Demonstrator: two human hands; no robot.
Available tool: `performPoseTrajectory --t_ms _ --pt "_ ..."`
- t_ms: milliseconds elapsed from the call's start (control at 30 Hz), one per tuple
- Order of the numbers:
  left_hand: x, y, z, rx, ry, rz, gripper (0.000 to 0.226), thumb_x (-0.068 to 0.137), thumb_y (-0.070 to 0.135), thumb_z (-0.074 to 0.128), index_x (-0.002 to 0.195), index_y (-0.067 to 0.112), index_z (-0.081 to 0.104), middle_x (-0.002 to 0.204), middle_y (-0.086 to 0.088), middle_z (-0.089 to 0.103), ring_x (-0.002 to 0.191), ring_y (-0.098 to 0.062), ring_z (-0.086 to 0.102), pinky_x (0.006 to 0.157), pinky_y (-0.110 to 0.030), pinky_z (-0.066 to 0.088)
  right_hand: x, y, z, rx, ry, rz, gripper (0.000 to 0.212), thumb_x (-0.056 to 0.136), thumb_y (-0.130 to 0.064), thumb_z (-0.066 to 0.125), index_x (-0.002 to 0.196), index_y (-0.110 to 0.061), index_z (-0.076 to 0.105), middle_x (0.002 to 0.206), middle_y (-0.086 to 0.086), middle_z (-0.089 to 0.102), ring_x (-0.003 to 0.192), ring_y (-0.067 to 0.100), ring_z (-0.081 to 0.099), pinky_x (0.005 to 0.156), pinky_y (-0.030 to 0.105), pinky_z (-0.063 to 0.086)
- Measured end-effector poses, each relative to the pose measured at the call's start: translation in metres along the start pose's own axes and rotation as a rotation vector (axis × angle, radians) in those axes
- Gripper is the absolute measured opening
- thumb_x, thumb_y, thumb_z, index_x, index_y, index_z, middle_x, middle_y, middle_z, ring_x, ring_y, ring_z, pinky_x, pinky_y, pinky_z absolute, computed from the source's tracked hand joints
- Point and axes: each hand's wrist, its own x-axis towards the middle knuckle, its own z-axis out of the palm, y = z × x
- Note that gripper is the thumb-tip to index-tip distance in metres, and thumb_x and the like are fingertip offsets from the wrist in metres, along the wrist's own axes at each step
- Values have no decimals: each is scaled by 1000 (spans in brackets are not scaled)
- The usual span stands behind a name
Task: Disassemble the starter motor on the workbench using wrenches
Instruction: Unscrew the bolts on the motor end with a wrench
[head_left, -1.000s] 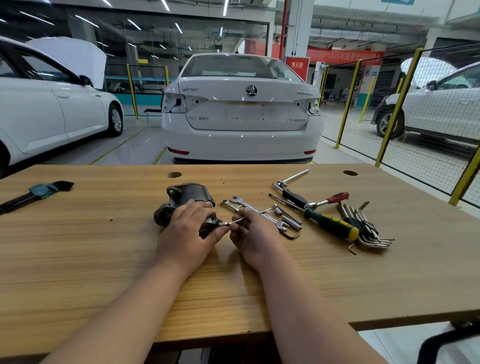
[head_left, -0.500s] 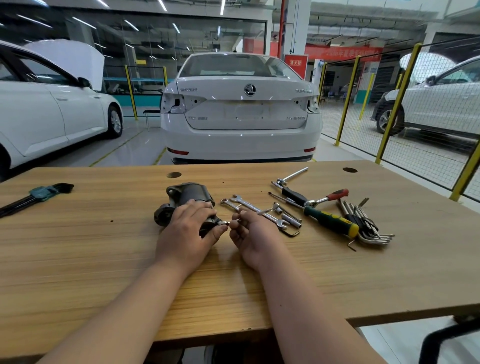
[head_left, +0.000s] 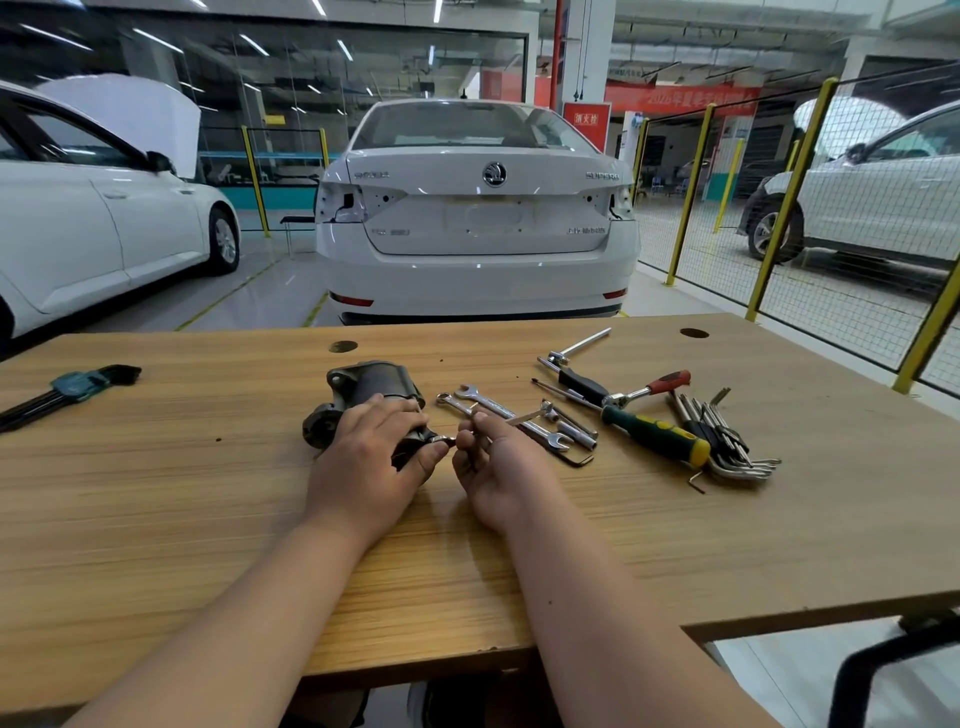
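Your left hand (head_left: 363, 457) is gripping the starter motor (head_left: 374, 382), your right hand (head_left: 498, 467) is pinching the wrench (head_left: 524, 417), so turn slowly.

The workbench (head_left: 156, 519) carried one starter motor (head_left: 371, 384), three spanners (head_left: 493, 405) — counting the small spanner (head_left: 525, 415) in the right hand (head_left: 498, 467) — two screwdrivers (head_left: 657, 440), one red-handled ratchet (head_left: 652, 387) and one bare-steel socket wrench (head_left: 579, 345). There were two hex-key sets, the teal-holder set (head_left: 78, 384) at the far left and the loose-ringed set (head_left: 727, 447) at the right. Two hands showed — the left hand (head_left: 374, 452) lay on the motor — and three white cars (head_left: 478, 228) stood behind.
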Motion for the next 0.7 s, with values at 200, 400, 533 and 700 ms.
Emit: performPoseTrajectory --t_ms 200,400,533,700 --pt "2 3 1 3 2 -23 37 81 43 65 110 21 66 121 8 59 127 -18 39 87 -28 35 -2 -1 13 -227 41 -225 13 91 -7 52 90 -14 63 68 4 59 41 9 50 44 22 44" --pt "-1 3 -3 -41 -33 -36 37 77 24 70 112 17 62 118 4 60 121 -25 46 90 -34 40 -22 6 34 -1137 -101 -889 12 90 -22 56 93 -24 67 90 -3 67 81 18 61 73 35 51" --pt "-3 5 -5 45 -62 -224 37 76 9 66 110 0 59 105 -22 62 99 -39 58 74 -36 43 -32 20 41 -1782 -316 -1242 27 92 -35 54 108 -19 68 105 2 58 85 29 60 68 37 49" --pt "1 4 -1 67 -15 -10 40 81 25 55 112 3 62 110 -13 64 112 -37 54 84 -41 47 -29 9 41 -1147 -288 -1167 16 95 -27 51 91 -19 64 78 -10 58 67 11 54 59 29 44"
